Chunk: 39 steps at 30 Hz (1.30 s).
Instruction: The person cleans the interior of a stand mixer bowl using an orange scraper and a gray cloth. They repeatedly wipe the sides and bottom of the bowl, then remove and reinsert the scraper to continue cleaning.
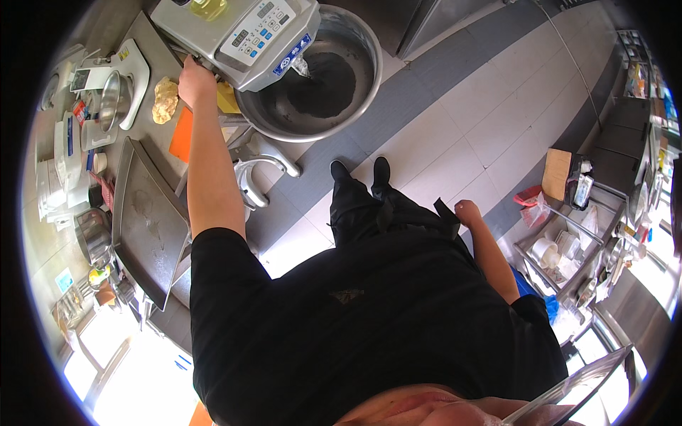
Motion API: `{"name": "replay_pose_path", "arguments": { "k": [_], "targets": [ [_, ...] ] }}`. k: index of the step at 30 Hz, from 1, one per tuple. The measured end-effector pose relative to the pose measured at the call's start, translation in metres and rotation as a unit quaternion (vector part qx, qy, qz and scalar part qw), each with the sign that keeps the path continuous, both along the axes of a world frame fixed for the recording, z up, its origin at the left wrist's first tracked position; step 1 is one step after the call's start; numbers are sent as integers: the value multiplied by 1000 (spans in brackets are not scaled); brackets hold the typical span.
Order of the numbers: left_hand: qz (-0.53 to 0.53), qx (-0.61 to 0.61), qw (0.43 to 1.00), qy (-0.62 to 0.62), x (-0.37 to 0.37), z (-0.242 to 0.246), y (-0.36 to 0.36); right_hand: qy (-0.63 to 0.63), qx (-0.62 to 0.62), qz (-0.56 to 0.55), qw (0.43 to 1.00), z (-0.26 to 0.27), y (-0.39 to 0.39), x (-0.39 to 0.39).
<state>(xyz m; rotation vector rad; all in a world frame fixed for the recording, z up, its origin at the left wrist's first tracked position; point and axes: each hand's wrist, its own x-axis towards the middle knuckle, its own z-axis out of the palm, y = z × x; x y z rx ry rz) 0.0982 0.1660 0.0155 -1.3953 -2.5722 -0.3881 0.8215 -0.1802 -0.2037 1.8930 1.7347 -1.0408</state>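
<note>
Before me stands a stand mixer (250,42) with a grey head and a button panel. Under its head is a large steel bowl (367,80) holding a dark grey-black mass (333,88). A shiny metal agitator (301,66) reaches down into it. My left hand (197,82) is curled around a lever at the left side of the mixer head; the fingertips are hidden. Close beside that hand, a lump of pale yellow dough (165,100) lies on the steel worktop. My right hand (468,213) hangs at my side, fingers curled, next to a black strap (446,217).
On the worktop are a white scale (136,74), a steel bowl (111,101), an orange sheet (181,136) and a large metal tray (152,218). The mixer's foot (285,160) juts onto the tiled floor. A rack (575,229) with containers stands at the right.
</note>
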Motion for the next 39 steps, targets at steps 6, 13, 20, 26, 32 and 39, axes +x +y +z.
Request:
{"name": "replay_pose_path", "arguments": {
  "k": [6, 13, 20, 26, 32, 39],
  "targets": [
    [3, -3, 1000, -3, 1, 1, 0, 4, 5, 26, 1000, -9, -1, 7],
    [2, 1, 1000, -7, 0, 0, 1, -26, -15, -41, 999, -23, -3, 12],
    [6, -6, 1000, -16, 2, 3, 0, -2, -19, -48, 999, -15, 0, 8],
    [3, -9, 1000, -16, 4, 5, 0, -1, -22, -50, 999, -10, 2, 6],
    [11, -11, 1000, -10, 3, 4, 0, 3, -14, 28, 1000, -17, 0, 12],
    [8, -6, 1000, -12, 3, 3, 1, 6, -17, -14, 1000, -33, -4, 22]
  ]
}}
